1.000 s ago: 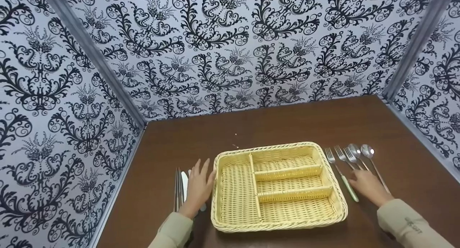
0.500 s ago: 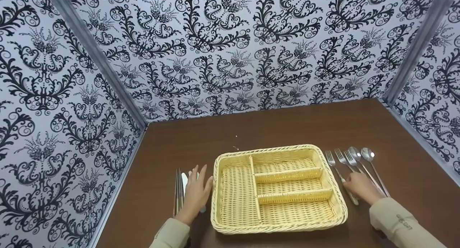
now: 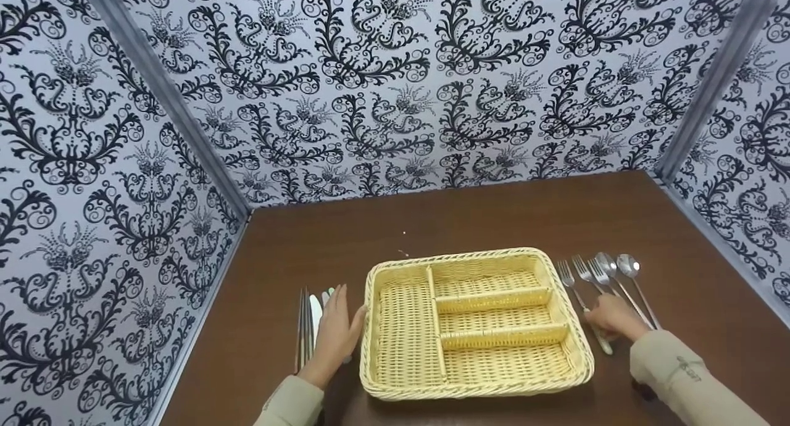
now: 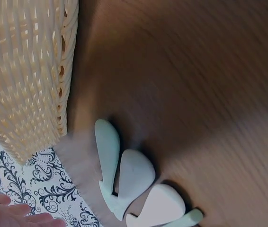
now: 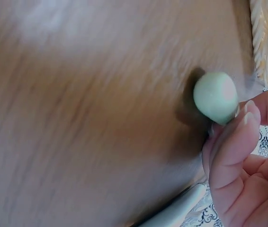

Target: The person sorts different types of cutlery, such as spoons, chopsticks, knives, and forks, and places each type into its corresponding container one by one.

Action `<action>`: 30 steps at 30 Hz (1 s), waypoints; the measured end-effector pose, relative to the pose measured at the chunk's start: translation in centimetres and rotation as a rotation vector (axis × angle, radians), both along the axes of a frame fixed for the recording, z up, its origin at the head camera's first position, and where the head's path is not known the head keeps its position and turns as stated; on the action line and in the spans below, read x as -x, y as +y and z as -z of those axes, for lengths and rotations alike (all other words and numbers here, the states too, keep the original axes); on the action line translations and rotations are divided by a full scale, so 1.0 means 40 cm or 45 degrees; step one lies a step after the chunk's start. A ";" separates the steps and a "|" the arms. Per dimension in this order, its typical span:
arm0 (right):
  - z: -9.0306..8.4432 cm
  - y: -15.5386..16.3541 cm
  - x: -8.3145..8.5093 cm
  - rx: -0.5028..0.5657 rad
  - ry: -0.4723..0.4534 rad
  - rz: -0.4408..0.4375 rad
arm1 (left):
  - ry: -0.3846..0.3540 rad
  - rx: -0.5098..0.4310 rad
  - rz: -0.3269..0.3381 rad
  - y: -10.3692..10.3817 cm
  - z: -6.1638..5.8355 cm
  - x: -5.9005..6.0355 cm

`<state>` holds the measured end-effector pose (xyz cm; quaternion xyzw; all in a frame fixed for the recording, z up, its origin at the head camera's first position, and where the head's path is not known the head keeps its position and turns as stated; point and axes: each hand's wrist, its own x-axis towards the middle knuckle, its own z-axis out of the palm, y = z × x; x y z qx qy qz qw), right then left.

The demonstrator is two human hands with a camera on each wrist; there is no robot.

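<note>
Where the right hand [image 3: 611, 320] curls its fingers round the pale green handle of a fork [image 3: 583, 302], that fork lies flat on the desk [image 3: 481, 219] just beside the right rim of the wicker tray [image 3: 370, 333], at about 3 o'clock from it, tines toward 12 o'clock; the right wrist view shows the rounded green handle end [image 5: 215, 97] against a fingertip [image 5: 238, 130]. The fork is judged light and stiff, its metal shaft smooth and apt to slip, so the thicker handle is the better place to take hold. Three forks can be counted in this row, and past them toward 3 o'clock two spoons [image 3: 620, 268], all close together with handles toward 6 o'clock. The tray holds four compartments: one long one at its 9 o'clock side and three shorter ones stacked beside it, none with anything visible in it. At 9 o'clock from the tray the left hand [image 3: 336, 333] rests flat with straight fingers, gripping nothing, over further cutlery [image 3: 308, 324]; the left wrist view shows pale handle ends [image 4: 124, 175], perhaps four, but their count and kind cannot be told for certain. Patterned walls [image 3: 370, 74] enclose the desk on three sides.
</note>
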<state>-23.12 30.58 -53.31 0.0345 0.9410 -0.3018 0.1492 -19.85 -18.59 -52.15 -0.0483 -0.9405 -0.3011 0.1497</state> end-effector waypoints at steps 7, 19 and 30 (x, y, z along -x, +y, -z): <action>-0.011 0.015 -0.004 0.046 0.019 0.015 | -0.061 -0.006 -0.016 -0.008 -0.004 -0.004; -0.126 0.028 0.015 0.278 0.179 0.052 | -0.014 0.116 0.101 0.042 -0.056 -0.004; -0.256 -0.117 0.011 0.772 0.303 0.095 | -0.047 0.126 0.281 0.187 -0.156 -0.029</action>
